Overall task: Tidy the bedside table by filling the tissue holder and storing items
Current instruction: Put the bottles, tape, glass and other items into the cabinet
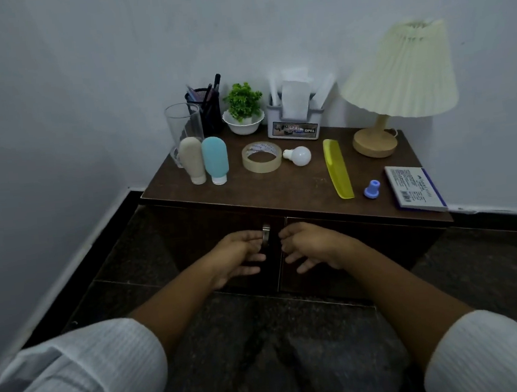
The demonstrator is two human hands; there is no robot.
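Both hands were low at the front of the bedside cabinet, under the front edge of the surface (282,190).

- Left hand (241,256): fingers curled at the metal door handle (266,234). The tips were at it, but a true grip could not be told.
- Right hand (314,247): just across the seam between the two shut doors from the left hand. Fingers were loosely curled and held nothing.
- Tissue holder (295,126): far beyond the right hand, at the back of the surface against the wall. White tissues (295,99) stood up out of its top.
- Beyond the left hand: a beige squeeze bottle (192,161) and a blue squeeze bottle (215,159) stood cap-down, touching. A drinking glass (183,124) stood behind them.
- Beyond both hands, roughly in line with the handle: a tape roll (261,157) lay flat, with a light bulb (299,155) on its side just beside it.
- Beyond and to the outer side of the right hand: a yellow comb (337,169), a small blue cap (371,188) and a printed box (416,188). The lamp (397,78) stood farther back.
- Back row beyond the left hand: a mesh pen holder (206,106) and a small plant (243,110) in a white bowl.
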